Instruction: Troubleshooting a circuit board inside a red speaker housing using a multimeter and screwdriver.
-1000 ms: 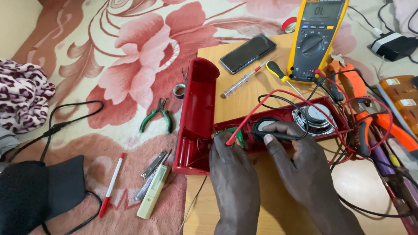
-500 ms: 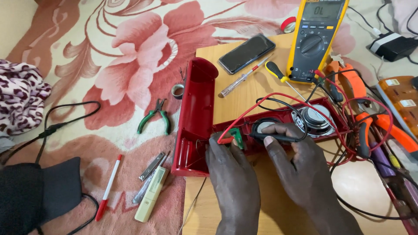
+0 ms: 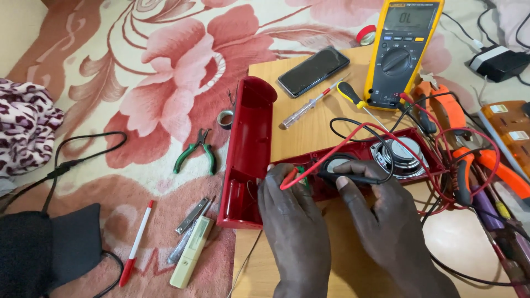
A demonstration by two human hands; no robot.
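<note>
My left hand (image 3: 292,215) pinches a red test probe (image 3: 288,177) against a small green board inside an opened red speaker case (image 3: 364,157). Beside it, my right hand (image 3: 381,215) holds a black test probe (image 3: 353,177) over the same spot. Red and black leads loop back to a yellow multimeter (image 3: 402,52) at the top. A round speaker driver (image 3: 398,155) sits in the case to the right of my hands. The other red half shell (image 3: 248,149) lies upright in the picture to the left, on the edge of a wooden board (image 3: 309,118).
On the board are a black phone (image 3: 312,70) and a screwdriver (image 3: 306,107). Green-handled pliers (image 3: 194,152), a red pen (image 3: 135,243), a pale tester (image 3: 190,259) and a tape roll (image 3: 225,118) lie on the floral blanket. Orange tools (image 3: 486,160) crowd the right.
The view shifted slightly. My left hand has brought the red probe tip onto the green board, and my right hand has nudged left with the black probe.
</note>
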